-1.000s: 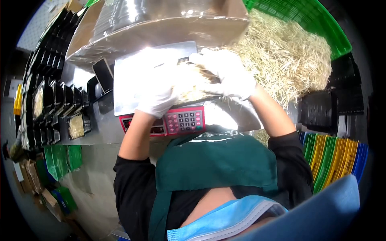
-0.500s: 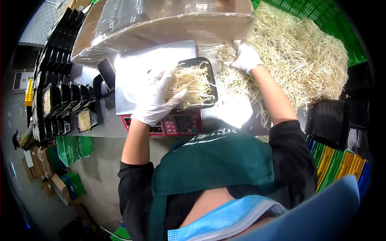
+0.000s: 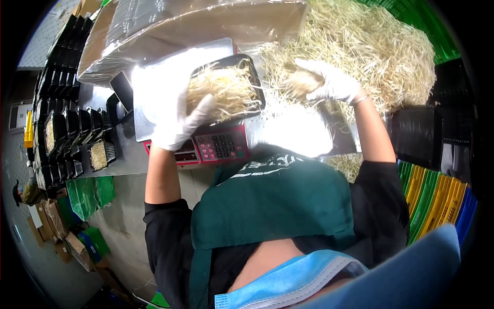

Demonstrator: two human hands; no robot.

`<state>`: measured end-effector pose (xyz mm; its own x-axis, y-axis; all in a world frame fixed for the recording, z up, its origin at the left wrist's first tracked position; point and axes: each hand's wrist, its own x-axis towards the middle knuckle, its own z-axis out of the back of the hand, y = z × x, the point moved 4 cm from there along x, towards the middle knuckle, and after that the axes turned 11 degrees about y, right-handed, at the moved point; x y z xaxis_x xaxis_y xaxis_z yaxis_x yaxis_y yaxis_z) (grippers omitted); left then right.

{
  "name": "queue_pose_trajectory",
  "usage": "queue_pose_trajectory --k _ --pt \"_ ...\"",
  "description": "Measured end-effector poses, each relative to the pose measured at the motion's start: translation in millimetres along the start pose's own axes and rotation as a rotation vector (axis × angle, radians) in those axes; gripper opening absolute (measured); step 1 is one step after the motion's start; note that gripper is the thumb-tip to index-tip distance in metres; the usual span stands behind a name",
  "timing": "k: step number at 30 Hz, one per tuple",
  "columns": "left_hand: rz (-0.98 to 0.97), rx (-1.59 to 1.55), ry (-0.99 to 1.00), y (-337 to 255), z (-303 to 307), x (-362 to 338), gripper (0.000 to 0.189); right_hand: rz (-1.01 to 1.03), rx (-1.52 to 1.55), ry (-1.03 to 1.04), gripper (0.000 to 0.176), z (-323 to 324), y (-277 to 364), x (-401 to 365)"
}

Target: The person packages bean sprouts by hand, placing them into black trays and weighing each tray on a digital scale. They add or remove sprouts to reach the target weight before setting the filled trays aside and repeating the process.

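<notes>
A black plastic tray (image 3: 261, 95) heaped with bean sprouts (image 3: 224, 92) sits over the metal plate of a red weighing scale (image 3: 223, 146). My left hand (image 3: 177, 121), in a white glove, grips the tray's left end, thumb on the near side; glare washes out its fingers. To the right, my gloved right hand (image 3: 337, 85) pinches a small bunch of bean sprouts (image 3: 303, 83) between thumb and fingers. Behind and beyond that hand spreads a large pile of loose sprouts (image 3: 375, 51).
Stacked black trays (image 3: 77, 126) line the left side, some filled with sprouts. A plastic-wrapped cardboard box (image 3: 206, 28) stands behind the scale. At right are more black trays (image 3: 416, 136), above coloured crates (image 3: 437, 201). A person (image 3: 28, 190) is at the far left.
My right hand has come back from the pile's edge toward me with a bunch of sprouts in it. My left hand stays at the tray, its thumb lower on the side. The view has shifted slightly.
</notes>
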<state>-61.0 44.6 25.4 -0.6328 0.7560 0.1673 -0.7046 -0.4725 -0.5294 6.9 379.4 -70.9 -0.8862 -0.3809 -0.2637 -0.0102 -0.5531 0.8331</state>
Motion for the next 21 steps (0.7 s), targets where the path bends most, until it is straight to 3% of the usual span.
queue_pose_trajectory --k 2,4,6,7,8,9,10,11,12,13,14,16,18,20,21 --pt "-0.106 0.204 -0.086 -14.8 16.2 -0.8 0.058 -0.001 -0.246 -0.061 0.084 6.9 -12.9 -9.9" --pt "-0.081 0.188 -0.215 -23.8 18.2 -10.1 0.057 -0.078 0.084 -0.3 0.084 24.6 -0.5 -23.1" --pt "-0.277 -0.623 -0.369 -72.6 8.6 -24.3 0.055 -0.17 -0.207 -0.463 0.078 39.0 -14.5 -15.6" --pt "-0.543 -0.357 -0.335 -84.3 0.1 -26.1 0.059 -0.1 -0.237 -0.457 0.08 35.8 -32.0 -2.2" --pt "-0.664 -0.4 -0.218 -91.5 -28.0 -19.3 0.06 -0.028 -0.268 -0.452 0.083 29.6 -48.1 8.4" --pt "-0.449 -0.275 0.059 -114.9 -38.1 -6.1 0.06 -0.176 -0.47 -0.335 0.092 13.0 -44.2 9.1" --pt "-0.416 -0.309 0.087 -106.6 -84.6 7.6 0.062 -0.135 -0.675 -0.34 0.095 -13.1 -50.6 14.1" --pt "-0.386 -0.325 0.086 -98.3 -123.6 12.2 0.074 0.011 -0.682 -0.316 0.095 -37.0 -52.7 6.9" --pt "-0.089 -0.467 0.382 -91.0 -153.7 16.6 0.088 -0.018 -0.734 -0.29 0.09 -57.8 -25.0 -12.7" --pt "-0.105 -0.017 0.398 -73.8 -193.3 20.6 0.097 -0.018 -0.867 -0.281 0.085 -79.5 -29.7 -20.1" --pt "-0.119 0.138 0.327 -61.7 -218.1 26.4 0.096 -0.019 -1.001 -0.271 0.081 -96.1 -36.8 -24.0" --pt "-0.134 0.291 0.251 -51.8 -233.9 46.2 0.095 0.034 -0.952 -0.272 0.077 -100.3 -30.8 -38.7" --pt "0.019 0.317 0.393 -39.8 -241.9 67.8 0.092 0.085 -0.903 -0.27 0.074 -95.7 -26.0 -41.7" --pt "0.086 0.365 0.476 -44.4 -232.6 96.3 0.086 -0.006 -0.517 -0.379 0.075 -68.0 -33.1 -30.1" --pt "0.155 0.415 0.566 -45.0 -231.3 102.4 0.081 -0.116 -0.446 -0.315 0.072 -57.5 -41.8 -27.8"
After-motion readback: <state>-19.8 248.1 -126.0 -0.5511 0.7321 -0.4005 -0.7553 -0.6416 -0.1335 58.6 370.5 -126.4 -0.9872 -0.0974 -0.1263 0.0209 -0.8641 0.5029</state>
